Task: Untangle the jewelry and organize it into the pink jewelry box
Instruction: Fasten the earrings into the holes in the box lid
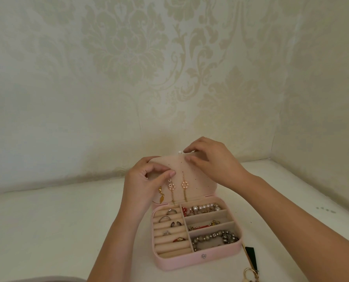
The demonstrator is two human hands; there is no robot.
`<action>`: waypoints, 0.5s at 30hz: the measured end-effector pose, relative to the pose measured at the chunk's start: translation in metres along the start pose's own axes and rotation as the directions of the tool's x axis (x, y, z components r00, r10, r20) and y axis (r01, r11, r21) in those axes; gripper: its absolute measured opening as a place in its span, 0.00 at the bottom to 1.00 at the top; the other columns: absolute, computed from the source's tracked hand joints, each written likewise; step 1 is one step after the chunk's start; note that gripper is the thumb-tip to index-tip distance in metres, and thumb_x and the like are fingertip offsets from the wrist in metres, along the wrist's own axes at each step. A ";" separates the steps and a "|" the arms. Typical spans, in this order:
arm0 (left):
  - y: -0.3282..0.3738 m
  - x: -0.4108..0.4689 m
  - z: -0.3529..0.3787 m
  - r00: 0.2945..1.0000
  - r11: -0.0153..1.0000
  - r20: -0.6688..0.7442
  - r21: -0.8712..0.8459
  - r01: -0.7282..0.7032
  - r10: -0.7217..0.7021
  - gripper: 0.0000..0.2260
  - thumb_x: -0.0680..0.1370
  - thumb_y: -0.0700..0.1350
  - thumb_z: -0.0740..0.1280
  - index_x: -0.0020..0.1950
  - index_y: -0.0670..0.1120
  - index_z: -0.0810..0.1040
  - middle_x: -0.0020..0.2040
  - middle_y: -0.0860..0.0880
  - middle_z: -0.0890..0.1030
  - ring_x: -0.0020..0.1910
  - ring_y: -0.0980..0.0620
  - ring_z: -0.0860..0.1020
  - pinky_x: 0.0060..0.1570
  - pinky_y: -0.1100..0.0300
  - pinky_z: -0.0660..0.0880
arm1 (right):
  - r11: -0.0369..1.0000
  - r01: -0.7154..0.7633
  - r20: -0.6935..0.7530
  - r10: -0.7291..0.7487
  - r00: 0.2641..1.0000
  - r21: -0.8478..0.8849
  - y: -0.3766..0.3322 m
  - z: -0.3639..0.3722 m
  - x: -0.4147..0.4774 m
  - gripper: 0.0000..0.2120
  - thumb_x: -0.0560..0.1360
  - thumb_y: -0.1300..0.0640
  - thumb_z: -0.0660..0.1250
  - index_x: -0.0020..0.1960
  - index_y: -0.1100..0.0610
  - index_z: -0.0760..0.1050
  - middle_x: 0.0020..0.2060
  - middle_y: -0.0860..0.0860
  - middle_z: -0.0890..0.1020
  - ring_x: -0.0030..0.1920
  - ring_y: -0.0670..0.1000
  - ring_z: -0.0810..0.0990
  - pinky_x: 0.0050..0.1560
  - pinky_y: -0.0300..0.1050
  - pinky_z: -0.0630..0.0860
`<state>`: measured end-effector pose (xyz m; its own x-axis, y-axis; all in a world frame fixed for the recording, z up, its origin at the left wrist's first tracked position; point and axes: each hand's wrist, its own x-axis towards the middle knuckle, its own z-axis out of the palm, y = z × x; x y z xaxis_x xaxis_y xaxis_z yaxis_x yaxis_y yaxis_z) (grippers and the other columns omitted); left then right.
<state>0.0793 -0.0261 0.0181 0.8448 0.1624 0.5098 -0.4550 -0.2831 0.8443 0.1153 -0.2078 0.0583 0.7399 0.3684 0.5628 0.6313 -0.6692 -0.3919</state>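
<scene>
The pink jewelry box (198, 259) stands open on the white table, its beige earring panel (198, 176) raised toward the wall. My left hand (145, 180) pinches the top of a rose-gold drop earring (171, 186) at the panel's left side. A matching earring (184, 185) hangs beside it, and a gold leaf earring (161, 195) hangs further left. My right hand (212, 159) grips the panel's top edge, thumb in front, fingers behind. Several rings (170, 222) sit in the ring rolls. A pearl bracelet (205, 208), a red-and-gold chain (205, 225) and a grey bead bracelet (214, 238) fill the right compartments.
A gold ring piece with a black tassel (251, 263) lies on the table just right of the box's front corner. Patterned cream walls (128, 78) close off the back and right. A small white stud (179, 152) shows at the panel's top edge.
</scene>
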 end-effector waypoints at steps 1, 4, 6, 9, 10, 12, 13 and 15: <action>-0.001 0.000 0.000 1.000 1.000 -0.006 0.006 -0.001 0.001 0.05 0.66 0.39 0.76 0.36 0.46 0.83 0.45 0.52 0.81 0.41 0.63 0.78 0.39 0.73 0.71 | 1.000 0.003 0.020 -0.003 1.000 -0.015 0.000 0.000 0.000 0.10 0.77 0.56 0.65 0.56 0.54 0.80 0.52 0.48 0.79 0.53 0.46 0.77 0.53 0.37 0.69; -0.002 0.000 0.000 0.999 1.000 -0.039 0.012 -0.007 0.007 0.05 0.67 0.38 0.76 0.37 0.48 0.84 0.44 0.52 0.82 0.41 0.62 0.78 0.38 0.73 0.71 | 1.000 0.001 0.045 0.000 0.999 -0.022 -0.002 -0.001 -0.002 0.10 0.77 0.56 0.64 0.56 0.55 0.79 0.52 0.49 0.80 0.51 0.46 0.77 0.51 0.37 0.69; -0.001 0.000 0.000 0.999 1.000 -0.047 0.010 -0.010 0.011 0.07 0.68 0.38 0.75 0.37 0.51 0.84 0.44 0.52 0.82 0.41 0.62 0.78 0.38 0.73 0.71 | 1.000 -0.005 0.051 0.006 0.999 -0.025 -0.003 -0.002 -0.002 0.10 0.77 0.56 0.64 0.56 0.54 0.79 0.52 0.48 0.80 0.52 0.46 0.77 0.52 0.38 0.69; -0.002 0.000 0.000 0.998 1.000 -0.058 0.021 -0.017 0.019 0.07 0.68 0.38 0.75 0.37 0.51 0.83 0.44 0.52 0.82 0.41 0.62 0.78 0.38 0.73 0.71 | 0.999 -0.007 0.067 0.009 0.998 -0.035 -0.005 -0.003 -0.002 0.11 0.77 0.56 0.63 0.57 0.55 0.79 0.53 0.49 0.80 0.53 0.47 0.77 0.54 0.40 0.70; -0.002 0.000 0.001 0.998 1.000 -0.062 0.022 -0.016 0.017 0.07 0.68 0.39 0.75 0.37 0.51 0.84 0.44 0.52 0.82 0.42 0.62 0.78 0.39 0.73 0.71 | 0.999 -0.009 0.069 0.012 0.998 -0.036 -0.006 -0.003 -0.002 0.11 0.77 0.56 0.63 0.57 0.55 0.78 0.53 0.49 0.80 0.53 0.47 0.77 0.54 0.40 0.70; -0.002 0.000 0.001 0.997 0.999 -0.072 0.027 -0.018 0.019 0.07 0.68 0.39 0.75 0.37 0.51 0.84 0.44 0.52 0.82 0.42 0.61 0.78 0.39 0.72 0.71 | 0.999 -0.016 0.073 0.019 0.997 -0.039 -0.006 -0.004 -0.002 0.11 0.77 0.56 0.63 0.58 0.55 0.78 0.53 0.49 0.80 0.53 0.47 0.76 0.53 0.39 0.69; -0.002 0.000 0.001 0.997 0.999 -0.076 0.029 -0.024 0.027 0.07 0.67 0.39 0.76 0.37 0.51 0.84 0.44 0.52 0.82 0.42 0.61 0.78 0.39 0.72 0.71 | 0.999 -0.019 0.076 0.022 0.997 -0.039 -0.006 -0.004 -0.002 0.12 0.77 0.56 0.63 0.58 0.55 0.78 0.53 0.49 0.80 0.53 0.47 0.76 0.53 0.39 0.69; -0.001 0.000 0.001 0.996 0.999 -0.075 0.031 -0.038 0.040 0.07 0.67 0.39 0.76 0.37 0.50 0.84 0.44 0.52 0.81 0.42 0.61 0.78 0.39 0.72 0.71 | 0.999 -0.021 0.081 0.024 0.996 -0.039 -0.007 -0.006 -0.003 0.12 0.77 0.56 0.63 0.59 0.55 0.78 0.54 0.49 0.80 0.54 0.47 0.76 0.53 0.38 0.69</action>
<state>0.0798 -0.0263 0.0170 0.8024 0.2215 0.5542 -0.4777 -0.3184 0.8188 0.1074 -0.2074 0.0637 0.7716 0.4033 0.4919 0.6060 -0.7013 -0.3754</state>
